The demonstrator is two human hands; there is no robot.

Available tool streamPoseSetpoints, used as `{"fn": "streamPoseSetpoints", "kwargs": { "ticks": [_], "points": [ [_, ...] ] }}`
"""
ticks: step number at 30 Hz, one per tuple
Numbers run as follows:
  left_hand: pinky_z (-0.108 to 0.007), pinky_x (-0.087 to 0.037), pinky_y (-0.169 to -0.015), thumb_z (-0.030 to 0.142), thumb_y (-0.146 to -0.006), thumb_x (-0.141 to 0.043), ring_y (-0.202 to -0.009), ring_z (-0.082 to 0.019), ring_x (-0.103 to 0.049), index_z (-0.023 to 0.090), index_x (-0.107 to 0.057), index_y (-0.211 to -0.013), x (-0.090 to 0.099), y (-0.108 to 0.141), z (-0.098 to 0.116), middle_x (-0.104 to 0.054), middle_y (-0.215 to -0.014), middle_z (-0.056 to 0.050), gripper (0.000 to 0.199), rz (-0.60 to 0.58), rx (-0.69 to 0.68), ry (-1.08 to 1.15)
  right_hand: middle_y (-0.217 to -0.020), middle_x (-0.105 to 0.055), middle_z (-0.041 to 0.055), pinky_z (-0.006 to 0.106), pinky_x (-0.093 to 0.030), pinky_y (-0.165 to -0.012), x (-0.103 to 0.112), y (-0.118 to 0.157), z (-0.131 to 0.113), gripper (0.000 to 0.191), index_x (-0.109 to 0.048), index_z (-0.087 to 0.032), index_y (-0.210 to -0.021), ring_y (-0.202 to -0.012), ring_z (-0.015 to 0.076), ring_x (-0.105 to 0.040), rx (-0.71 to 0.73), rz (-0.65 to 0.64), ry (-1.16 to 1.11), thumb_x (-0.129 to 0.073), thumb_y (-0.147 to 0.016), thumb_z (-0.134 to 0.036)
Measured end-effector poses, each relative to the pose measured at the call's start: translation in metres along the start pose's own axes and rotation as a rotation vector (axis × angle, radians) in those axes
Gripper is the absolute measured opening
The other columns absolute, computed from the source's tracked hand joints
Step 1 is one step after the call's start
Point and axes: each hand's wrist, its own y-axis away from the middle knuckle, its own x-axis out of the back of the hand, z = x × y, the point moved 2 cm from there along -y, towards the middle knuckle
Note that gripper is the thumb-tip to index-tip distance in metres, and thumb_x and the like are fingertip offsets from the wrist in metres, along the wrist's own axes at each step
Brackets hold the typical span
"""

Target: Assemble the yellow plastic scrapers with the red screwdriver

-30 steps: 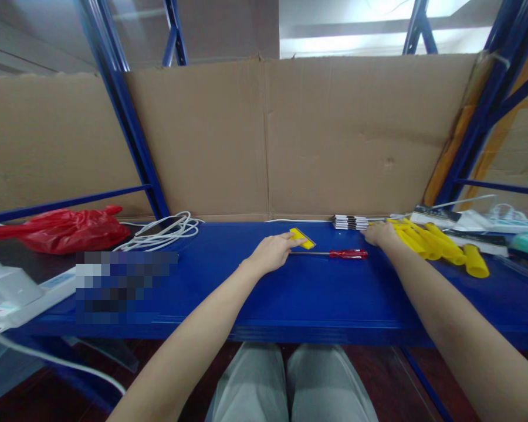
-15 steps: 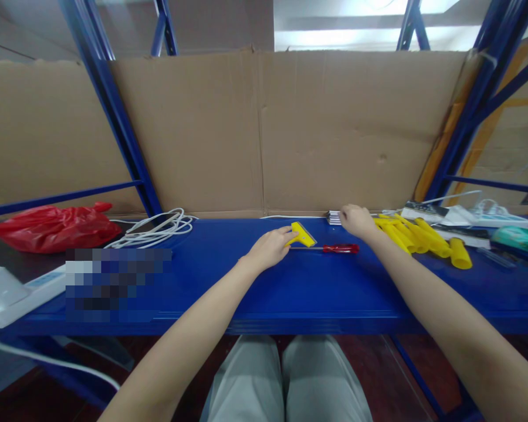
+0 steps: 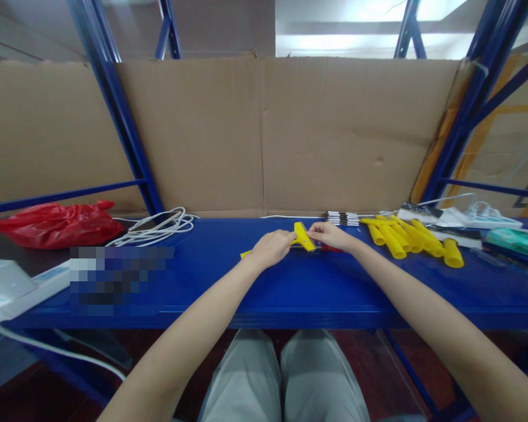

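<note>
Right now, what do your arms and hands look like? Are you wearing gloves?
No gloves: my left hand and right hand are bare. No sleeves, watch or bracelet show on my left forearm or right forearm. Rings would be too small to tell.

Overhead light (image 3: 369, 42), glaring white at upper right; moderate illumination of the blue worktop (image 3: 193, 293), with faint sheen along its front edge. Wide-angle distortion bows the periphery; fine detail is soft; mosaic blocks (image 3: 121, 281) obscure the worktop's left.
</note>
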Motion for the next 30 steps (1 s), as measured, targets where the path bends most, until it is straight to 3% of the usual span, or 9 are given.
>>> {"fn": "streamPoseSetpoints", "kwargs": {
  "ticks": [6, 10, 14, 18, 23, 30],
  "points": [
    [-0.030, -0.048, -0.081, 0.014, -0.086, -0.045, -0.100, -0.020, -0.060, 0.018, -0.056, -0.114, -0.001, 0.001, 0.000, -0.063, -0.110, -0.008, 0.030, 0.005, -0.008, -0.035, -0.058, -0.052, -0.0018, 0.024, -0.038, -0.052, -0.004, 0.001, 0.007, 0.022, -0.052, -0.018, -0.066, -0.052, 0.0111, -0.046, -0.089, -0.010, -0.118, -0.054, -0.072, -0.039],
    [-0.029, -0.048, -0.081, 0.017, -0.086, -0.047, -0.101, -0.020, -0.060, 0.022, -0.052, -0.121, -0.004, 0.001, -0.003, -0.062, -0.114, -0.007, 0.036, 0.025, -0.007, -0.033, -0.061, -0.056, 0.0001, 0.024, -0.041, -0.056, -0.006, -0.002, 0.008, 0.019, -0.054, -0.018, -0.069, -0.055, 0.0122, -0.050, -0.087, -0.005, -0.059, -0.050, -0.076, -0.035],
    [-0.028, -0.048, -0.081, 0.019, -0.086, -0.048, -0.101, -0.019, -0.060, 0.023, -0.052, -0.123, -0.006, 0.001, -0.007, -0.062, -0.115, -0.007, 0.037, 0.034, 0.013, -0.015, -0.080, -0.066, 0.0073, 0.026, -0.044, -0.068, 0.012, -0.002, 0.019, 0.019, -0.060, -0.015, -0.079, -0.072, 0.0162, -0.059, -0.132, 0.114, 0.274, -0.046, -0.081, -0.029],
    [-0.028, -0.047, -0.083, 0.018, -0.085, -0.048, -0.102, -0.018, -0.060, 0.023, -0.054, -0.122, -0.005, 0.003, -0.009, -0.062, -0.116, -0.006, 0.037, 0.057, 0.034, 0.014, -0.097, -0.066, 0.0178, 0.035, -0.044, -0.077, 0.050, 0.010, 0.048, 0.028, -0.064, -0.012, -0.093, -0.092, 0.0255, -0.060, -0.400, 0.272, 0.786, -0.042, -0.085, -0.028],
    [-0.028, -0.046, -0.085, 0.018, -0.086, -0.049, -0.103, -0.018, -0.060, 0.024, -0.054, -0.121, -0.002, 0.004, -0.008, -0.062, -0.116, -0.006, 0.036, 0.067, 0.045, 0.026, -0.110, -0.062, 0.0231, 0.043, -0.038, -0.089, 0.078, 0.023, 0.076, 0.038, -0.061, -0.006, -0.108, -0.109, 0.0306, -0.054, -0.532, 0.134, 1.112, -0.042, -0.087, -0.032],
    [-0.029, -0.047, -0.083, 0.018, -0.086, -0.049, -0.102, -0.020, -0.060, 0.023, -0.053, -0.123, 0.000, 0.004, -0.005, -0.061, -0.117, -0.007, 0.038, 0.028, 0.045, 0.033, -0.116, -0.059, 0.0246, 0.043, -0.035, -0.094, 0.075, 0.016, 0.087, 0.045, -0.062, -0.003, -0.110, -0.113, 0.0311, -0.052, -0.619, -0.064, 1.188, -0.038, -0.089, -0.034]
  ]
}}
